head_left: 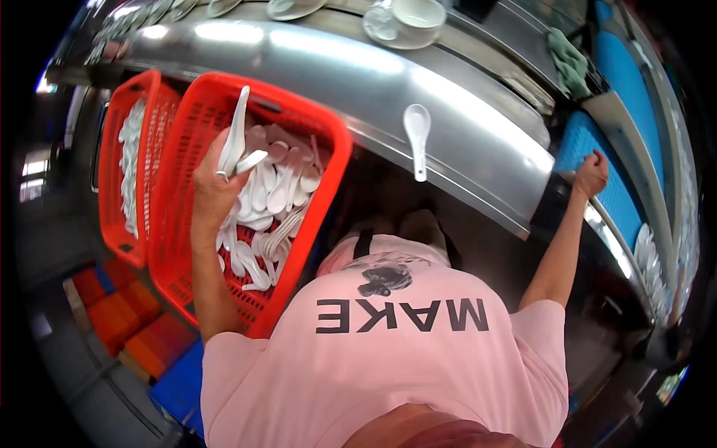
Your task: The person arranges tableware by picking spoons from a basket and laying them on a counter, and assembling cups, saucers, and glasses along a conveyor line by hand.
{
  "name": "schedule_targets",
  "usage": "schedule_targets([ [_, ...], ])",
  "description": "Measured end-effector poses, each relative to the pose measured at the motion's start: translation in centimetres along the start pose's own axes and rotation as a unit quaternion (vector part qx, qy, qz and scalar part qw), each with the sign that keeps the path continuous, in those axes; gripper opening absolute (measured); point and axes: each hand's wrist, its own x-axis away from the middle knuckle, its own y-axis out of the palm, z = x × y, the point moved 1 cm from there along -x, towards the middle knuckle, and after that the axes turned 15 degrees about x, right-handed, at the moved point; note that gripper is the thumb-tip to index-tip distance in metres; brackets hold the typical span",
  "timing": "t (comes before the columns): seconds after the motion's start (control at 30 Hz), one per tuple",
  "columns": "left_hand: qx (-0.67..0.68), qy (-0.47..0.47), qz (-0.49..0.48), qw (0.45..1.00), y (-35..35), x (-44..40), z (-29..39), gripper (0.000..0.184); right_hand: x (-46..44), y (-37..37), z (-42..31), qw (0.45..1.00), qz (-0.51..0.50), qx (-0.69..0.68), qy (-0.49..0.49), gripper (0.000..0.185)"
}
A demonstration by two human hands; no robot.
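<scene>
My left hand [213, 175] is closed around white soup spoons [236, 133], at least two of them, above a large red plastic basket [340, 149]. Inside that basket lie many loose white soup spoons [278, 196], some nested together. A single white soup spoon [417, 134] rests on the steel counter [478, 142], its handle reaching over the front edge. Out to the right, my right hand [591, 173] is at the near edge of a blue conveyor belt [579, 138], fingers curled in and nothing visible in them.
Another red basket [112, 216] with white pieces stands at the left. Bowls and a plate [407, 37] sit on the shelf behind the counter. A green cloth [567, 63] hangs near the belt. Orange and blue crates [146, 321] stand on the floor at lower left.
</scene>
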Motion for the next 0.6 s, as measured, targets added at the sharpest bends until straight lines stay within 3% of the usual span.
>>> schedule_targets([
  [0.13,-0.05,0.21,-0.1,0.971,2.9,-6.6,4.6,0.061,0.2,-1.3,-0.8,1.0,0.005,0.002,0.003,0.022],
  [0.23,-0.123,0.293,-0.236,0.918,6.9,-11.5,6.9,0.061,0.4,-1.8,-1.6,1.0,-0.002,-0.002,0.01,0.022],
  [0.33,-0.134,0.328,-0.33,0.875,12.8,-14.9,4.9,0.059,0.3,-1.2,-1.0,1.0,0.0,0.007,0.001,0.022],
  [0.47,-0.121,0.293,-0.389,0.865,18.2,-15.2,0.6,0.053,0.5,-0.9,-0.8,1.0,-0.006,-0.006,0.006,0.021],
  [0.5,-0.123,0.265,-0.393,0.872,18.0,-14.5,1.4,0.052,0.4,-0.5,-0.3,1.0,0.007,0.009,-0.016,0.021],
  [0.53,-0.131,0.178,-0.421,0.88,17.1,-14.0,3.4,0.053,0.4,-0.6,-0.4,1.0,-0.01,-0.002,-0.009,0.021],
  [0.6,-0.048,0.247,-0.395,0.883,15.9,-13.6,1.8,0.055,0.2,0.0,0.2,1.0,-0.012,0.012,-0.016,0.022],
])
